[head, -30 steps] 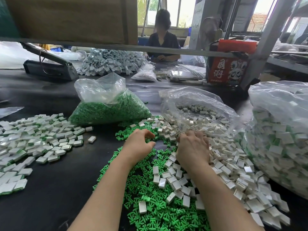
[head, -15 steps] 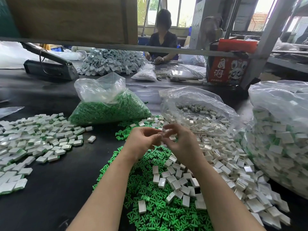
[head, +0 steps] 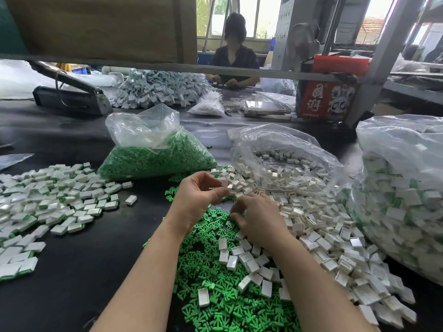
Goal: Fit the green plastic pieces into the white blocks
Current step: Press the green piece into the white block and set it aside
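A heap of loose green plastic pieces (head: 211, 264) lies on the black table in front of me. Small white blocks (head: 316, 226) spill across its right side. My left hand (head: 199, 200) hovers above the far end of the green heap, thumb and fingers pinched on a white block (head: 228, 186). My right hand (head: 260, 220) is lower and to the right, palm down, its curled fingertips touching the green pieces. Whether it holds one is hidden by the fingers.
A clear bag of green pieces (head: 155, 159) and an open bag of white blocks (head: 282, 149) stand behind the heaps. A big bag of fitted blocks (head: 405, 188) fills the right. Fitted blocks (head: 48, 197) spread at left. A person (head: 236, 58) sits across, behind a metal bar (head: 143, 64).
My hands met above the heap half a second ago. Since then my right hand has dropped onto the green pieces while my left stays raised with the white block.
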Motion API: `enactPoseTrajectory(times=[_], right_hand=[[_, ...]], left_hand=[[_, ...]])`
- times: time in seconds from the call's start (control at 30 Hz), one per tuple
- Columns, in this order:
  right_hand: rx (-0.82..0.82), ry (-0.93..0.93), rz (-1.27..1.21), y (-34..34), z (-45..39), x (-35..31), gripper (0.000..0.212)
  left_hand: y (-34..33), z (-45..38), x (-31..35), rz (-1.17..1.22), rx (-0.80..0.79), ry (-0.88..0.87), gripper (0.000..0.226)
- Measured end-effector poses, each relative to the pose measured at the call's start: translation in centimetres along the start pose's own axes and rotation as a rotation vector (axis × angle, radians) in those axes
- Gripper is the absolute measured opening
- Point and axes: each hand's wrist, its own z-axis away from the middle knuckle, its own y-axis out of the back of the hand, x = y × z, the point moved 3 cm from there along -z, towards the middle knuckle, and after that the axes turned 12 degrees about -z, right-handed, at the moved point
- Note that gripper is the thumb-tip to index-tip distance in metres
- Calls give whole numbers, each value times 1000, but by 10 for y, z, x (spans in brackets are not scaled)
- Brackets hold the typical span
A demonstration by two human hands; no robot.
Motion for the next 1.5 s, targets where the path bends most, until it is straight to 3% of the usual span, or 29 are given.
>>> enactPoseTrajectory(times=[0.13, 0.2, 0.43, 0.6, 0.7, 0.83, 1.03, 1.33, 1.5], right_hand=[[-120, 36, -78, 1, 3, -5, 34], [-143, 41, -73, 1, 3, -8, 29], [-41, 21, -237, 4, 2, -7, 11], [71, -40, -656, 10, 3, -2, 13], [160, -71, -960, 17, 3, 1, 6], [166, -106, -1198, 21, 5, 1, 16], [164, -110, -1299, 23, 6, -1, 17], [163, -132, -1373, 25, 5, -1, 9], [139, -129, -1412, 25, 5, 0, 26]], left_hand=[[1, 1, 3, 23, 20, -7, 32], [1, 2, 3, 56, 16, 8, 36], [-1, 1, 3, 226, -3, 98, 30], [-2, 0, 0, 436, 5, 196, 47], [-2, -1, -3, 521, 2, 220, 40], [-4, 0, -4, 565, -30, 244, 32], [-7, 1, -1, 527, -78, 243, 18], [-10, 1, -1, 475, -56, 220, 14], [-12, 3, -1, 428, -75, 235, 30]])
